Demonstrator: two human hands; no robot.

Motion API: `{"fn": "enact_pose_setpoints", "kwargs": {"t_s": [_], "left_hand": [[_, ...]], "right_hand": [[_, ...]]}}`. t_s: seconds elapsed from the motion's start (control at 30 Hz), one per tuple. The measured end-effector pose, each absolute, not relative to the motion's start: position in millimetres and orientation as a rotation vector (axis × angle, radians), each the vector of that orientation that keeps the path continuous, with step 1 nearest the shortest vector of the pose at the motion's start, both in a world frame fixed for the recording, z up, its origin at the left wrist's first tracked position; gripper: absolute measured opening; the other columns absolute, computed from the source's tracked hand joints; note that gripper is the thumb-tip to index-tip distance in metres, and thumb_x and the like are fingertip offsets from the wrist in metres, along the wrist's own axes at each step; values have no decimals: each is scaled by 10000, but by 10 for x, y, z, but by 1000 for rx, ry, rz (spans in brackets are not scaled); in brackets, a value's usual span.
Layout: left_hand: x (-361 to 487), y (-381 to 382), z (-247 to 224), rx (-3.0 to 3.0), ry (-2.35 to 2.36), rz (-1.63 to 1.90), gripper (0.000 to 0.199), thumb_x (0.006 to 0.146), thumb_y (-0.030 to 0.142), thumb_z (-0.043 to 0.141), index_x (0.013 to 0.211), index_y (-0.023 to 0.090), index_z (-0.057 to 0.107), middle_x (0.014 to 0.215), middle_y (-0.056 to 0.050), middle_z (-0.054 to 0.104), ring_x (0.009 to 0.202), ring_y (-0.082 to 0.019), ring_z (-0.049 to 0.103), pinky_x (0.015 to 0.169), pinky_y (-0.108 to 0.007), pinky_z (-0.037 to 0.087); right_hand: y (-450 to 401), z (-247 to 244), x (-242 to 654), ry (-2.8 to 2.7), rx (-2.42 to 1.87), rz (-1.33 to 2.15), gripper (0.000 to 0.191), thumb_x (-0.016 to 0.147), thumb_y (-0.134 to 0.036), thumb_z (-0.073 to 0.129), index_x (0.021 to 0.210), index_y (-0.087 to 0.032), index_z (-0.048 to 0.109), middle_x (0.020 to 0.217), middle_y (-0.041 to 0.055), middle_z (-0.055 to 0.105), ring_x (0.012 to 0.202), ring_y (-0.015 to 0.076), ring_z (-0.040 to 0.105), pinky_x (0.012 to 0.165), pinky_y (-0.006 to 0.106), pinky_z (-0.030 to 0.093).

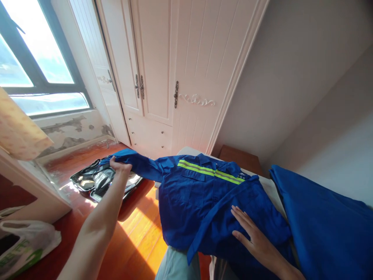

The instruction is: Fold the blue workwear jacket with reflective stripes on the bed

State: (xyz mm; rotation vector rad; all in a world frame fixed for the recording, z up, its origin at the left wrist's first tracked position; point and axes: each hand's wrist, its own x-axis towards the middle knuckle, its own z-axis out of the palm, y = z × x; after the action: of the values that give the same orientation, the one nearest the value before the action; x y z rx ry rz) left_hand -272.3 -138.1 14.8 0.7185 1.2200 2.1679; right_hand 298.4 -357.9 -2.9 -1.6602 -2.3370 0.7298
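Note:
A blue work jacket [186, 194] with a yellow-green and grey reflective stripe across the chest lies spread out in front of me, its lower part hanging over the near edge. My left hand [120, 165] is closed on the end of one sleeve, which it holds stretched out to the left, above an open suitcase. The other sleeve lies folded diagonally across the jacket's front. Over the jacket's right part, my right hand [250, 233] is open, palm down, with its fingers stretched out and nothing gripped.
The open black suitcase [87, 181] with items inside stands on the wooden floor [142, 241]. Another blue cloth [329, 221] lies at the right. A white wardrobe [192, 50] stands behind, and a plastic bag [37, 237] lies at lower left.

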Motion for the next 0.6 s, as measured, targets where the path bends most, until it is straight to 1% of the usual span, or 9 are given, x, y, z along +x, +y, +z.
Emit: {"fn": "enact_pose_setpoints", "kwargs": {"t_s": [0.1, 0.2, 0.3, 0.37, 0.4, 0.47, 0.53, 0.57, 0.6], "left_hand": [[-2820, -1282, 524, 567, 1091, 2095, 262, 954, 423, 441, 951, 191, 563, 764, -18, 658, 629, -165, 641, 699, -356, 601], [-2780, -1263, 965, 483, 962, 2079, 133, 923, 312, 530, 860, 196, 540, 710, 3, 641, 585, -136, 624, 668, -288, 594], [-2544, -1327, 1467, 511, 865, 2074, 147, 958, 238, 478, 846, 183, 557, 705, 9, 655, 641, -125, 645, 694, -265, 591], [-2287, -1399, 1777, 655, 817, 1915, 213, 985, 238, 430, 893, 148, 600, 742, -2, 683, 701, -121, 659, 730, -265, 587], [-2135, -1441, 1908, 758, 801, 1840, 196, 972, 246, 464, 929, 134, 618, 773, -6, 696, 729, -124, 664, 745, -270, 585], [-1792, -1540, 2107, 877, 790, 1781, 166, 859, 265, 649, 937, 119, 648, 784, -16, 702, 728, -145, 667, 736, -281, 582], [-1395, -1674, 2211, 1101, 862, 1750, 294, 709, 305, 797, 897, 119, 668, 771, -23, 697, 699, -165, 666, 701, -288, 573], [-1175, -1760, 2228, 1237, 898, 1685, 341, 672, 348, 823, 881, 120, 678, 763, -24, 691, 690, -174, 663, 681, -291, 565], [-943, -1861, 2219, 1386, 921, 1612, 359, 680, 410, 811, 851, 122, 682, 739, -24, 678, 670, -181, 656, 647, -293, 553]], "right_hand": [[-3609, -28, 3019, -2286, -1705, 789, 764, 979, -672, 364, 1586, -226, 234, 1590, 26, 107, 1505, 226, 74, 1264, 461, 95], [-3607, -69, 3031, -2288, -1710, 849, 783, 974, -671, 384, 1589, -213, 226, 1589, 39, 114, 1505, 225, 69, 1267, 451, 96], [-3598, -105, 3038, -2308, -1672, 862, 761, 976, -651, 408, 1582, -217, 255, 1588, 36, 126, 1505, 217, 86, 1270, 442, 71], [-3606, -110, 3047, -2289, -1672, 878, 761, 972, -654, 413, 1582, -227, 253, 1590, 22, 117, 1505, 215, 84, 1271, 436, 74], [-3613, -106, 3051, -2273, -1683, 897, 769, 967, -663, 415, 1583, -232, 250, 1592, 14, 108, 1506, 219, 74, 1271, 438, 80], [-3626, -87, 3054, -2238, -1698, 942, 784, 954, -684, 422, 1581, -242, 259, 1593, 3, 98, 1507, 232, 55, 1269, 448, 86], [-3615, -44, 3043, -2192, -1670, 993, 805, 932, -700, 452, 1572, -240, 288, 1591, 14, 120, 1504, 247, 79, 1265, 461, 89], [-3594, -8, 3030, -2147, -1635, 1018, 817, 919, -705, 474, 1566, -235, 306, 1586, 28, 148, 1499, 252, 114, 1263, 466, 101], [-3560, 40, 3014, -2079, -1581, 1038, 830, 905, -707, 498, 1561, -230, 319, 1578, 45, 185, 1491, 254, 155, 1261, 466, 121]]}}
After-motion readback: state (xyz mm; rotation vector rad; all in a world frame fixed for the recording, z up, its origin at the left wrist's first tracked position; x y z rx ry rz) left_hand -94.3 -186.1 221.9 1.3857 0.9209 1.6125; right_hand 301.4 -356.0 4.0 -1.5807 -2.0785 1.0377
